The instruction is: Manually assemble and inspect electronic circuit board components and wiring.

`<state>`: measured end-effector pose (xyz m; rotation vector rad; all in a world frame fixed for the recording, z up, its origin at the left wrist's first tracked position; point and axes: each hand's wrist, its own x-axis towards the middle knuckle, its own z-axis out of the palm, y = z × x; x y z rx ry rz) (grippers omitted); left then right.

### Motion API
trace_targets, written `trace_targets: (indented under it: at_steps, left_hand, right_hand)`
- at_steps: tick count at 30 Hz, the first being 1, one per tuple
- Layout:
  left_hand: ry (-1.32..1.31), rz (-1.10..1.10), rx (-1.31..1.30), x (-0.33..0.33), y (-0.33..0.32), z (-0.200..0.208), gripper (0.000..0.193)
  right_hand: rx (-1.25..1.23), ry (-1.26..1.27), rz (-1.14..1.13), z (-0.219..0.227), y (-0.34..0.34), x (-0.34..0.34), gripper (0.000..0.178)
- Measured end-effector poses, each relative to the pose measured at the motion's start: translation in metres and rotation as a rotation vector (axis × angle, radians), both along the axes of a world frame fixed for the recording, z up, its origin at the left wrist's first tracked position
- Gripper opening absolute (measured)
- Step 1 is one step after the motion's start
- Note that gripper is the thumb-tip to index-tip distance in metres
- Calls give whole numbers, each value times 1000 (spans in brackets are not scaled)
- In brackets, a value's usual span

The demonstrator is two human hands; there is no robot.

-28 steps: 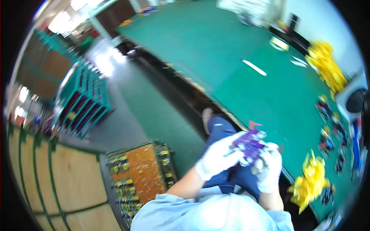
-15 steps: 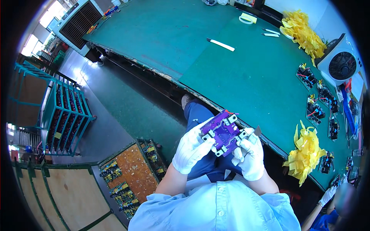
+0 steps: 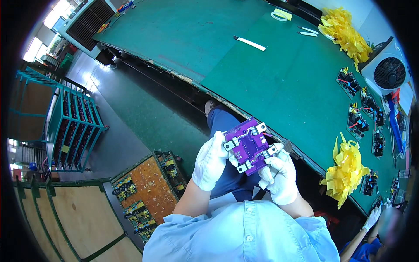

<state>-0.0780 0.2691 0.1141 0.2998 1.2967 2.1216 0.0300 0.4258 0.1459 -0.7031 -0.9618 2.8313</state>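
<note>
Well to the left of the left hand stands a teal metal rack with dark parts on its shelves, and below it lies a wooden pallet surface framed in green. Nearer that hand, down and to its left, an orange tray sits on the floor, lined along its edges with small yellow and black components. The left hand, in a white glove, is curled around the left edge of a purple circuit board, its fingers closed on the rim. The board is held up between both hands above the person's lap, tilted, with silver metal tabs sticking out from its corners. The right hand, also in a white glove, grips the board's lower right edge, fingers bent and closed around it just beside the left hand. Beyond both hands stretches a green worktable, where a white strip lies far above the hands. To the right of the right hand a bundle of yellow ties rests on the table, with a row of small dark circuit assemblies further right and a white fan above them. At the lower right, another person's gloved hand reaches toward the table edge.
</note>
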Motion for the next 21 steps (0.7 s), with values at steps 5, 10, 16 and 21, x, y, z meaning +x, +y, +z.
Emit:
trace_targets:
  at_steps: [5,10,16,21]
  left_hand:
    - [1372,313,-421,-2,-5,-3,47]
    - [1233,311,-503,5,-9,-15,43]
    - [296,150,-422,4,-4,-27,42]
    - [-128,24,50,2,5,11,46]
  right_hand:
    - [-43,47,-8,-6,2,3,16]
    - [-76,24,-7,-5,1,5,17]
    - [-114,85,13,-8,2,5,17]
    - [-121,19,-13,-7,4,4,16]
